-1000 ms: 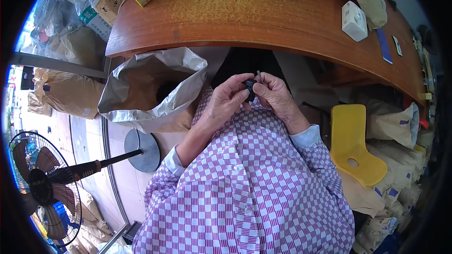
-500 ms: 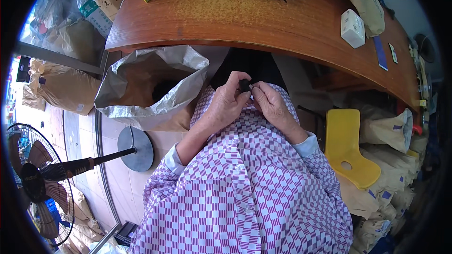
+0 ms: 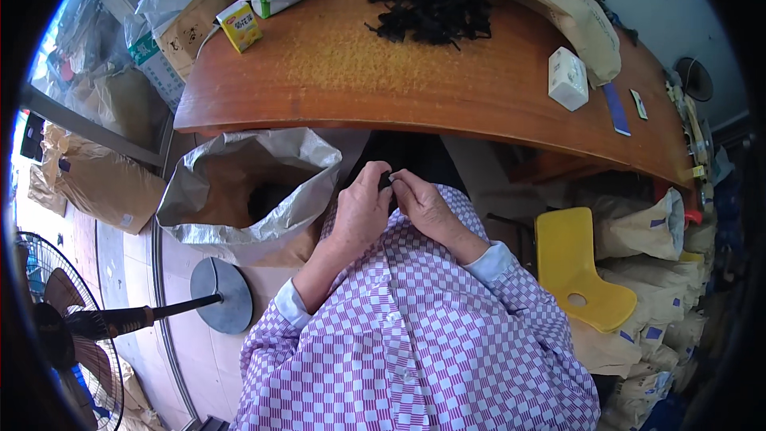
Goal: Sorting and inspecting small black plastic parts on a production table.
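Observation:
Above my lap, close together, my two hands work on a small black piece. My left hand is closed around it, with the fingers curled and the thumb pressed in. Thumb and fingertips of my right hand pinch at its right edge. Most of the piece is hidden by the fingers, so its kind cannot be made out. On the wooden table ahead lies a heap of thin black pieces. To the left of my hands stands a wide-open silver-lined sack, dark inside.
A pedestal fan stands at the left, its round base below the sack. A yellow chair is at the right, beside several brown paper sacks. The table holds a yellow box and a white tissue pack.
The view has tipped upward, so the table and sack sit lower and more of the black heap shows. Both hands stay together at the black piece, which is now more covered by the fingers.

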A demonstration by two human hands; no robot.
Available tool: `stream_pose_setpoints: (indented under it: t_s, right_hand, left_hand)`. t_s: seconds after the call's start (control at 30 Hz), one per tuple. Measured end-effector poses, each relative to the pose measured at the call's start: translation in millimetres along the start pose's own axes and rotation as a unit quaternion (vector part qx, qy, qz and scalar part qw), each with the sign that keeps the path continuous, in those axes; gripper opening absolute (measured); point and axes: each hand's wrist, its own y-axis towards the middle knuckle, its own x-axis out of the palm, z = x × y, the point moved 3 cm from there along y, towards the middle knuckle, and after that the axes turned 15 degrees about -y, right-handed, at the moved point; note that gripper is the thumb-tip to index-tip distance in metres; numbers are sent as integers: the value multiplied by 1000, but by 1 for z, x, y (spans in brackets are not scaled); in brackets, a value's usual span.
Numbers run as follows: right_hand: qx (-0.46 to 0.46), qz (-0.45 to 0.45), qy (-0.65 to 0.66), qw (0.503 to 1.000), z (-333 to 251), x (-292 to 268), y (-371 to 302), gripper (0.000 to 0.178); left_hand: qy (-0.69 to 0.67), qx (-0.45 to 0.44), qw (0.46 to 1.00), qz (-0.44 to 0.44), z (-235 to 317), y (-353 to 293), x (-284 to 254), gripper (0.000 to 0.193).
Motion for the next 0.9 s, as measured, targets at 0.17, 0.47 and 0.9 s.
stream_pose_setpoints:
  t_s: [0.17, 0.47, 0.9]
  right_hand:
    - [-46, 49, -120, 991, 10, -64, 70, 25]
    - [102, 265, -470, 836, 51, -191, 188, 38]
    - [226, 115, -6, 967, 52, -230, 106, 22]
  left_hand:
    - [80, -23, 982, 167, -15, 1, -68, 29]
    - [351, -115, 924, 104, -74, -2, -148, 35]
    - [90, 114, 987, 69, 0, 51, -37, 55]
